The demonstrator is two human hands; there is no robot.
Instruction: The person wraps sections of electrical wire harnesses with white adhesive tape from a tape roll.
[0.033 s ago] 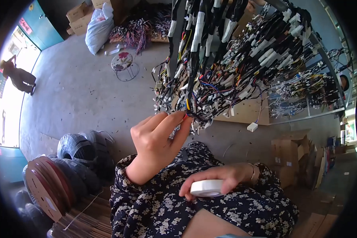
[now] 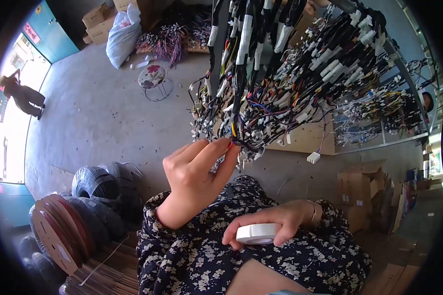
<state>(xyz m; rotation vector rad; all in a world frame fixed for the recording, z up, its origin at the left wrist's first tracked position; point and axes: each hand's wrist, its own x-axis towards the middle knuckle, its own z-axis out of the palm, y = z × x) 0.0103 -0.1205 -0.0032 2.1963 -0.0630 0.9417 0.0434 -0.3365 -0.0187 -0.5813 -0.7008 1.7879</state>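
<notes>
My left hand (image 2: pixel 197 169) is closed in a pinch on a wire harness (image 2: pixel 237 105), one black-wrapped strand with yellow, blue and red wires showing near the fingertips. The harness hangs from above at the front of a dense bunch of similar harnesses (image 2: pixel 325 64), wrapped in black and white tape and ending in small white connectors. Lower, in front of my lap, my right hand (image 2: pixel 288 219) grips a roll of white tape (image 2: pixel 257 233) between thumb and fingers. The exact spot under my left fingertips is hidden.
A metal rack (image 2: pixel 406 73) carries the harnesses at right. Cardboard boxes (image 2: pixel 359 189) stand below it. Cable coils (image 2: pixel 96 182) and a large reel (image 2: pixel 54 231) lie at lower left. Farther off are a round stool (image 2: pixel 152 77), a white sack (image 2: pixel 123 37) and a person (image 2: pixel 23 93) by the doorway.
</notes>
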